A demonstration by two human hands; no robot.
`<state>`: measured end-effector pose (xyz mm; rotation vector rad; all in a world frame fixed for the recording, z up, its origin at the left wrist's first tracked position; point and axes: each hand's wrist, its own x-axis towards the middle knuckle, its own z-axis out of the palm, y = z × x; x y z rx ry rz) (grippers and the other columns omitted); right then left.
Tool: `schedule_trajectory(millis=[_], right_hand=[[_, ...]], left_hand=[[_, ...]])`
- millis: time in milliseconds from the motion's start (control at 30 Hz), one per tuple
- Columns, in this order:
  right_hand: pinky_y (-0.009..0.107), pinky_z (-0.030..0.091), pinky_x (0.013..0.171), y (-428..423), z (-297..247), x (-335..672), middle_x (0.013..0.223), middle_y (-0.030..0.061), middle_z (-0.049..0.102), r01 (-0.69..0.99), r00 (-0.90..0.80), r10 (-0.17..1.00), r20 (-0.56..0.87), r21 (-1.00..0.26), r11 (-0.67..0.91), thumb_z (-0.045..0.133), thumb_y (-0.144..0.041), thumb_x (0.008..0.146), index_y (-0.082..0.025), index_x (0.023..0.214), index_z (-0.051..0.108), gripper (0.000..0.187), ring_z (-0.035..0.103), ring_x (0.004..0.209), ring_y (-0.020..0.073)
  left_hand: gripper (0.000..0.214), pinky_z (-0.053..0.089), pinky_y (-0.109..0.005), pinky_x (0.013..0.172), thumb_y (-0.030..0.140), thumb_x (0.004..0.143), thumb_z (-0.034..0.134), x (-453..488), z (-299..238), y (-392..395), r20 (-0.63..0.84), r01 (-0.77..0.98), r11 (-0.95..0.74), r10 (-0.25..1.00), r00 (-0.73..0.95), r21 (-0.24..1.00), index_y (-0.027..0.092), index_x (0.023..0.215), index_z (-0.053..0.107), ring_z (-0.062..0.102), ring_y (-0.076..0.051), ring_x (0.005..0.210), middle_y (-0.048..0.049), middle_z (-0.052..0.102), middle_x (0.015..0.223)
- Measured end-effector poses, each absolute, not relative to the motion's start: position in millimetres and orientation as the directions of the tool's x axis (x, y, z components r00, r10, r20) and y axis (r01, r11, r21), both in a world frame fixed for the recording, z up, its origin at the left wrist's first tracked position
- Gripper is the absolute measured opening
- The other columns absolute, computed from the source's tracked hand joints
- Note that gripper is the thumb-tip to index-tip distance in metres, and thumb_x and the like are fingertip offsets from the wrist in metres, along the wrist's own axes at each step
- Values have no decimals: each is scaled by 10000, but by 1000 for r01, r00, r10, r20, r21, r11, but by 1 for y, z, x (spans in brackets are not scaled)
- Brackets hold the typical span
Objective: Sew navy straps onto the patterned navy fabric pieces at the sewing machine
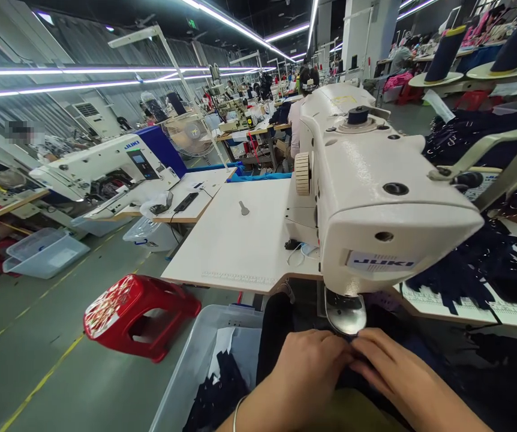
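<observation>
In the head view a white JUKI sewing machine (397, 228) stands in front of me. Beneath its head is a shiny round metal part (347, 314). Just below that part, my left hand (306, 366) and my right hand (391, 366) meet, fingers bent and pressed together. A bit of dark navy fabric (352, 337) shows between the fingertips; most of it is hidden by both hands. Both hands are closed on it. A bracelet (236, 414) circles the left wrist. On the white table left of the machine lies a small flat metal piece (244, 209).
A clear plastic bin (182, 366) with navy fabric pieces stands at lower left. Beyond it is a red stool (137, 312). Navy strips (456, 270) heap on the right tabletop, with thread cones (445, 55) behind. Another JUKI machine (105, 174) and a fan (191, 132) stand left.
</observation>
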<state>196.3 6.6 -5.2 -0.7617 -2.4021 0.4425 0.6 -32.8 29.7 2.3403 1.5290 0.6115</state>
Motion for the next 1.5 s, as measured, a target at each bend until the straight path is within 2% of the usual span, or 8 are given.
schedule_trajectory(millis=[100,200,367,500,700,933,1300,1500], right_hand=[[248,538,620,0,-21,198,773,22,633,427,-691,595,409,-433,794,318,-265,1020,-236,903,633,338,649,654,153],[240,519,630,0,-26,200,761,14,651,430,-651,710,267,-641,636,406,-316,995,-244,848,673,313,651,672,158],[252,510,697,13,-19,198,773,17,698,366,-489,804,-340,-916,-164,606,-523,847,-228,783,730,326,657,786,211],[281,463,868,10,-21,186,867,26,711,25,-446,782,-435,-880,-475,670,-555,789,-211,862,730,357,616,955,231],[244,458,754,0,-31,178,811,20,661,66,-378,849,-368,-926,-372,650,-583,787,-220,774,690,366,577,836,196],[264,479,726,1,-40,193,778,37,625,285,-423,891,-168,-957,-45,456,-580,903,-223,778,649,425,595,834,219],[338,508,871,-1,-38,188,917,53,703,7,-473,799,-372,-908,-419,649,-515,828,-211,956,727,338,632,970,250],[357,537,869,-4,-44,190,964,88,737,69,-284,911,-301,-954,-293,698,-554,748,-216,841,771,358,660,986,287]], left_hand=[[121,492,-182,658,120,865,649,3,25,-32,84,789,-340,934,348,511,241,855,656,675,-110,715,73,713,806],[41,530,-251,732,212,847,699,3,15,-28,72,838,-275,959,274,471,218,875,669,682,-160,774,23,709,821],[224,487,-380,939,257,906,619,-12,11,-27,126,827,-111,991,48,552,159,1105,644,625,-260,1079,-120,643,1189],[235,500,-240,746,311,958,520,-12,14,-32,-100,488,-21,971,219,872,187,1105,656,655,-172,867,-49,694,995],[153,422,-205,661,270,824,696,1,-2,-28,-150,400,83,979,140,913,153,912,654,571,-129,756,-5,641,836],[188,337,-201,613,163,825,605,7,-7,-28,-85,470,-22,975,206,882,166,656,522,469,-94,654,36,490,684],[243,301,-204,579,167,858,515,9,-4,-28,-117,511,-100,919,376,853,169,624,449,426,-80,608,46,448,638],[340,226,-191,453,227,889,497,9,-6,-26,-195,511,-19,912,362,859,175,578,370,293,-58,506,73,316,553]])
